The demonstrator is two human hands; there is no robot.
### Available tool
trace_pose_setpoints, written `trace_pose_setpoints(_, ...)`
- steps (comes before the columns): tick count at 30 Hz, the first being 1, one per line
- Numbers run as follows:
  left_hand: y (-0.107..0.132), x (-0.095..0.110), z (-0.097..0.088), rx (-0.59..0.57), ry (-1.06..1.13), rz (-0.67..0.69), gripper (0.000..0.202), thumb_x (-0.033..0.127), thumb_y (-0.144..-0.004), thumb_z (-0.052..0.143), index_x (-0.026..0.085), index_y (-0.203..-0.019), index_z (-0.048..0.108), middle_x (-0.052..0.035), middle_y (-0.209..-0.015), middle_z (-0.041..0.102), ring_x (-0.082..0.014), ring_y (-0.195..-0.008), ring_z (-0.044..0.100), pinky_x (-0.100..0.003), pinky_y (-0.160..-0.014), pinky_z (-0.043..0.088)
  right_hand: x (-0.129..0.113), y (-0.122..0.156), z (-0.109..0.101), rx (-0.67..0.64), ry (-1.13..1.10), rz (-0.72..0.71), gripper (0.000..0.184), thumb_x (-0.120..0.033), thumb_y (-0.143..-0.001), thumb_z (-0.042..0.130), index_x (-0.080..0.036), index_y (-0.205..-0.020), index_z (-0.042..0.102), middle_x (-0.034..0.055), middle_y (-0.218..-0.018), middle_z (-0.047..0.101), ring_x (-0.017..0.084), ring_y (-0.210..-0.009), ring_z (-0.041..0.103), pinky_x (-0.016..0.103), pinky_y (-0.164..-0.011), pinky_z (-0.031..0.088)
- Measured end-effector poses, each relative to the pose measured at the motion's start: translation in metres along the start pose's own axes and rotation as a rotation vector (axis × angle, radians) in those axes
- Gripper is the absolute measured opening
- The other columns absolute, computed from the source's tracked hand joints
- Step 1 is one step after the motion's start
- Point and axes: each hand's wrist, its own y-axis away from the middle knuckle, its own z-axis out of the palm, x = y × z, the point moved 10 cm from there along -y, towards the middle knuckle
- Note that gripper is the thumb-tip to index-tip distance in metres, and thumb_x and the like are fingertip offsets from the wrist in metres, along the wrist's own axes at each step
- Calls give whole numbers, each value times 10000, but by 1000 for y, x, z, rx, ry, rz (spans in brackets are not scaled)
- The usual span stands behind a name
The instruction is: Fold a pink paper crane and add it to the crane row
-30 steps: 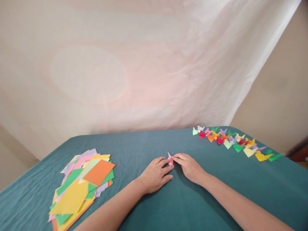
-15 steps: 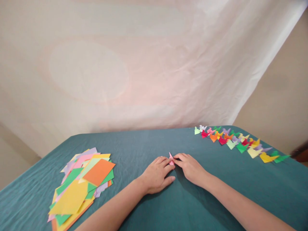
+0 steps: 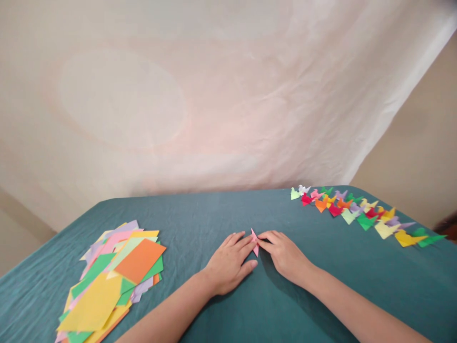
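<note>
A narrow, pointed piece of folded pink paper (image 3: 256, 251) lies on the cloth between my hands, its middle partly covered by fingertips. My left hand (image 3: 229, 264) rests flat at its left, fingers stretched out with the tips on the paper and the thumb spread apart below. From the other side, my right hand (image 3: 285, 252) grips the paper's right edge with thumb and index finger, the other fingers curled in.
A dark green cloth (image 3: 200, 214) covers the table. Loose coloured paper sheets (image 3: 139, 262) lie in a spread pile at left. At right, several small folded paper birds (image 3: 366, 220) stand in rows near the table's edge. A pale sheet (image 3: 228, 109) hangs behind.
More of the pink paper's lower tip shows below my fingers now. My left hand has shifted slightly left, while the right hand stays at the paper. The camera view has moved a little.
</note>
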Motion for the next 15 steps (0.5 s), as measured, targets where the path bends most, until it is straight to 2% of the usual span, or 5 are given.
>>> trace_pose_setpoints(8, 0, -6, -5, 47, 17, -53, 423, 354, -917, 361, 214, -1316, 385, -50, -1359, 413, -229, -1285, 284, -426, -1071, 233, -1, -1, 2, 0, 34, -16, 339, -88, -844, 438, -177, -1140, 576, 107, -1081, 572, 228, -978, 494, 372, -811, 417)
trace_pose_setpoints(15, 1, -10, -8, 107, 167, -62, 381, 301, -882, 453, 233, -1256, 454, -31, -1275, 510, -216, -1210, 399, -407, -1041, 287, -7, -1, -5, 38, 31, 3, 322, -77, -832, 449, -193, -1097, 592, 90, -1037, 589, 224, -958, 515, 369, -804, 417)
